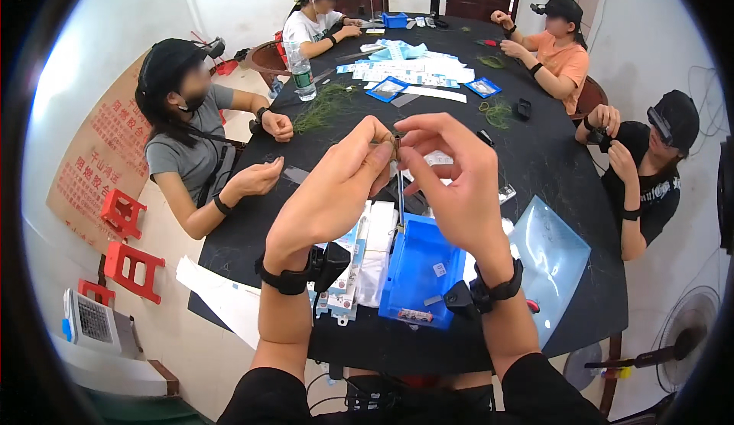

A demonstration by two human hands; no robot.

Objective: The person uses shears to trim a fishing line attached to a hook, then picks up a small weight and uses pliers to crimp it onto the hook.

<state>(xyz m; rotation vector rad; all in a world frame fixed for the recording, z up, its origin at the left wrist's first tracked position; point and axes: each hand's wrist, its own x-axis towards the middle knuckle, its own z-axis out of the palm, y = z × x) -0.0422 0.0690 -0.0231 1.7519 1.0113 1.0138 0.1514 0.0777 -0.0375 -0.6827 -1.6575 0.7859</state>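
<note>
Both my hands are raised over the near half of the black table point(344, 348), meeting at the top of a thin upright metal rod point(401, 199). My left hand point(336, 184) is closed, thumb and index finger pinched at the rod's tip. Curled in from the other side, my right hand point(453, 169) has its thumb and fingertips drawn together at the same spot. Something small and brownish shows between the fingertips, too small to name. Below the hands is an open blue plastic box point(409, 268), holding a small label and a little cylindrical item point(415, 316).
Printed cards point(336, 280) and white packets point(374, 261) lie left of the box, a pale blue plastic sheet point(547, 253) right. Farther off are green strands point(325, 109), a plastic bottle point(302, 77) and scattered papers point(413, 69). Several co-workers sit around the table, hands above it.
</note>
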